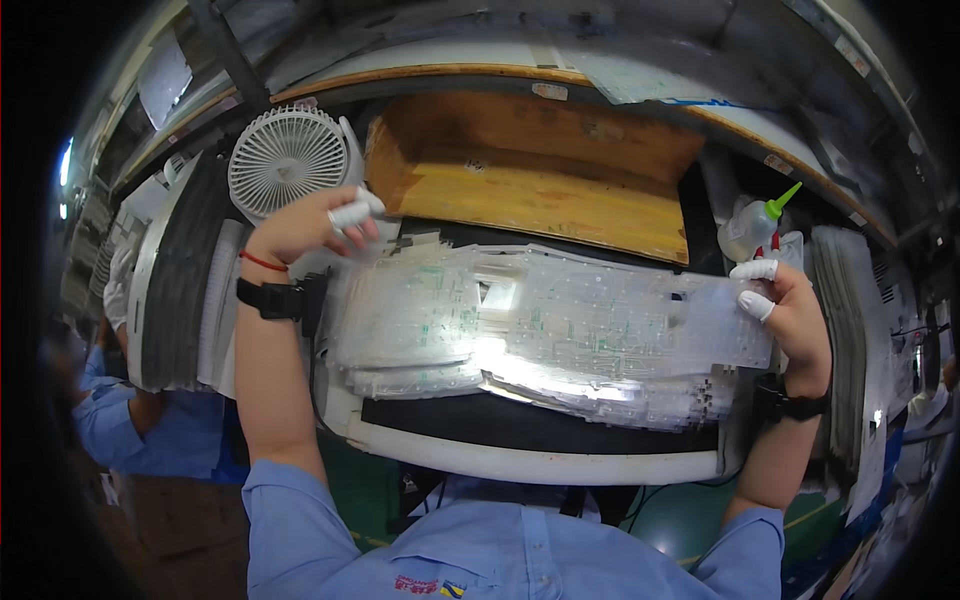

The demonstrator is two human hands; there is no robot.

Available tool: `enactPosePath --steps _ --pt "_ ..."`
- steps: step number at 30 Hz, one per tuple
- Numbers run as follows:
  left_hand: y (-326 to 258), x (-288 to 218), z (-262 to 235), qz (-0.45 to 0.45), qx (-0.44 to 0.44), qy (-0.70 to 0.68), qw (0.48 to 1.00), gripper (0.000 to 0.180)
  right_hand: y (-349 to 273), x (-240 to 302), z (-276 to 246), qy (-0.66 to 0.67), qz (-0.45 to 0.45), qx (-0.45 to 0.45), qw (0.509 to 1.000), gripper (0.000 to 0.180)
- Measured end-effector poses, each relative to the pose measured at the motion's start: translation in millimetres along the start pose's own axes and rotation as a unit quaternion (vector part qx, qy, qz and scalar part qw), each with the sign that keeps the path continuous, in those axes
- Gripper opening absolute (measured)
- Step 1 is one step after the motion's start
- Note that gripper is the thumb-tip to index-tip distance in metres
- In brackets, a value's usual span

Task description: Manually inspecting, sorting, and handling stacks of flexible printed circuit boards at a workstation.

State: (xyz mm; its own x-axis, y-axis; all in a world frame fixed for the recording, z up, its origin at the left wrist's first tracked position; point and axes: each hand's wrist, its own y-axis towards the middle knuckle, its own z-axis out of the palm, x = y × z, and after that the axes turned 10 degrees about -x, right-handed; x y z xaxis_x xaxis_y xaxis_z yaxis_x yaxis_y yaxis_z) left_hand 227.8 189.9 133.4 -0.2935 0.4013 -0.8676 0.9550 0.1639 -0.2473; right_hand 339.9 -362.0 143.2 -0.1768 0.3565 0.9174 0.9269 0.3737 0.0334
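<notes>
Over the dark bench, both hands are holding a stack of clear sheets [540, 325].
Left hand [305, 228] is resting loosely curled on the stack's far left corner; right hand [790, 310] is pinching its right edge with capped fingers [756, 270]. Fan [288, 160] far left, bottle [755, 228] far right.

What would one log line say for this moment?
left hand: on film stack, left end | right hand: gripping right end | stack: flat on black mat | nearby: fan, bottle

Wooden board [540, 175] behind the workbench [520, 465]; white fan [287, 160] left; green floor [680, 520] below.
</notes>
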Motion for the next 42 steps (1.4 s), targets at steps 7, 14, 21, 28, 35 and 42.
enactPosePath --steps 7,14,21,28,35,42 --pt "10.3 30.7 21.4 0.105 0.109 0.115 0.982 0.063 14.2 -43.8 11.9 0.075 0.104 -0.010 0.992 0.031" --pt "9.1 27.0 30.8 0.003 0.027 0.003 1.000 0.051 13.2 -49.0 12.9 0.040 0.099 -0.016 0.994 0.035" --pt "13.2 26.6 45.7 0.100 -0.052 0.051 0.992 0.037 16.1 -59.9 10.8 0.010 -0.025 -0.059 0.998 0.031" --pt "20.3 29.3 44.1 0.133 -0.125 -0.083 0.980 0.029 17.4 -64.1 14.8 0.015 -0.017 -0.117 0.993 0.028" --pt "26.5 37.1 40.9 0.065 -0.072 -0.193 0.976 0.030 19.4 -67.3 15.7 0.036 0.006 -0.124 0.992 0.026" --pt "20.3 36.6 38.6 0.068 0.007 -0.122 0.990 0.025 19.6 -62.9 17.2 0.071 0.041 -0.114 0.990 0.043"
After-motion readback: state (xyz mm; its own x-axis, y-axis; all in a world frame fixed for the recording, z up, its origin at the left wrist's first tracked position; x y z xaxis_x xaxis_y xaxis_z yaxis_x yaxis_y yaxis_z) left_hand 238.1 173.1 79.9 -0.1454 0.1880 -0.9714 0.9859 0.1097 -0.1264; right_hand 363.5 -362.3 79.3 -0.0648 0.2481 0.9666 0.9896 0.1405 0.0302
